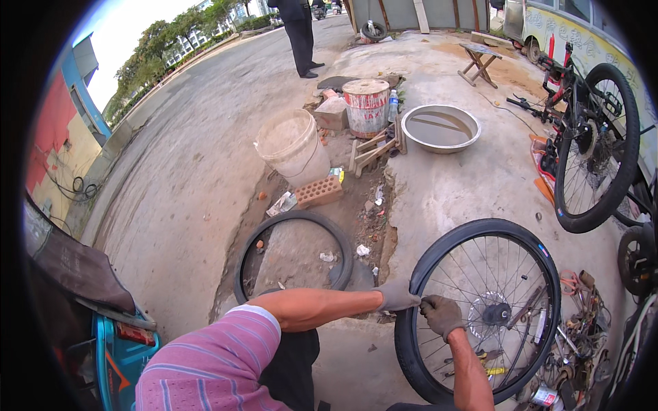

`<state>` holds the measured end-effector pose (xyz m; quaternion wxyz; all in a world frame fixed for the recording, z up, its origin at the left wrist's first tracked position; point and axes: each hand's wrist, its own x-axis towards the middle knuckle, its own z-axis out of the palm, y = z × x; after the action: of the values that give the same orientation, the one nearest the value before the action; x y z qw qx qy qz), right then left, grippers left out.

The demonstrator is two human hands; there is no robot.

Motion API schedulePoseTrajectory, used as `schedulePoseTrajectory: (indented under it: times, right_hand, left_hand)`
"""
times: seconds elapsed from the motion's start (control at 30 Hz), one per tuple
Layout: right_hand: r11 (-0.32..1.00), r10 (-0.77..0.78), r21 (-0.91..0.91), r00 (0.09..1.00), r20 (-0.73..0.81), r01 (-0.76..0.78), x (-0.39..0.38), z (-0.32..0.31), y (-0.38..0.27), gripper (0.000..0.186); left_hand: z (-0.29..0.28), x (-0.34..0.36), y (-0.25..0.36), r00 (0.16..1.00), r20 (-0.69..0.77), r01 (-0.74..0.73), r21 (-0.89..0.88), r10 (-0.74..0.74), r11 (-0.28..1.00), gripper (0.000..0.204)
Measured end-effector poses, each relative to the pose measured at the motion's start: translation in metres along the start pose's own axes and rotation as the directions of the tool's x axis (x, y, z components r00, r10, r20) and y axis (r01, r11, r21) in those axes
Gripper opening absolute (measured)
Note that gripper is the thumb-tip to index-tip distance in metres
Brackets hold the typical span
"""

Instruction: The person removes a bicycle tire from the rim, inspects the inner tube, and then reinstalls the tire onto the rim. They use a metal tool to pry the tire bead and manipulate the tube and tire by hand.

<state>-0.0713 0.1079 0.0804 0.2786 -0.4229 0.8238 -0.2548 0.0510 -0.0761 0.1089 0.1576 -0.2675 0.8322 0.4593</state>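
Note:
A bicycle wheel (407, 342) with a black tire, thin spokes and a disc rotor round its hub lies before me on the right. My left hand (399, 296), in a grey glove, is closed over the tire at the wheel's left side. Right beside it, my gloved right hand (443, 315) reaches across the spokes, its fingers closed at the rim's inner edge. What those fingers pinch is hidden. A loose black tire (295, 216) lies on the ground left of the wheel.
Tools (582, 308) and metal parts are heaped right of the wheel. A bicycle (596, 144) stands upside down at the far right. Ahead are a water basin (442, 145), a white bucket (291, 147), a red-white drum (367, 106) and a brick (319, 192). A person (298, 34) stands beyond.

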Motion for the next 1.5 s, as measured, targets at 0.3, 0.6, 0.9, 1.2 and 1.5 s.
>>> schedulePoseTrajectory:
  times: [0.3,0.6,0.9,1.2,1.5]
  right_hand:
    - [0.995,-0.097,0.006,0.984,-0.148,0.099,-0.019,-0.006,-0.013,0.032]
    - [0.997,-0.003,0.052,0.726,-0.688,0.053,-0.143,-0.085,0.080,0.026]
    - [0.722,0.543,0.139,0.430,-0.721,-0.678,-0.239,-0.183,0.217,0.071]
    - [0.556,0.640,0.046,0.392,-0.661,-0.830,-0.198,-0.212,0.240,0.083]
    - [0.627,0.487,-0.029,0.420,-0.766,-0.778,-0.194,-0.183,0.240,0.071]
  left_hand:
    - [0.005,0.024,0.002,0.988,-0.074,0.078,-0.522,-0.137,0.849,0.085]
    - [0.015,0.057,-0.007,0.997,-0.010,0.044,-0.732,-0.075,0.680,0.047]
    - [0.019,0.075,-0.026,0.985,0.118,0.167,-0.820,-0.123,0.548,0.041]
    - [0.022,0.096,-0.034,0.986,0.065,0.139,-0.825,-0.151,0.548,0.062]
    - [0.022,0.080,-0.031,0.993,0.034,0.088,-0.842,-0.110,0.532,0.069]
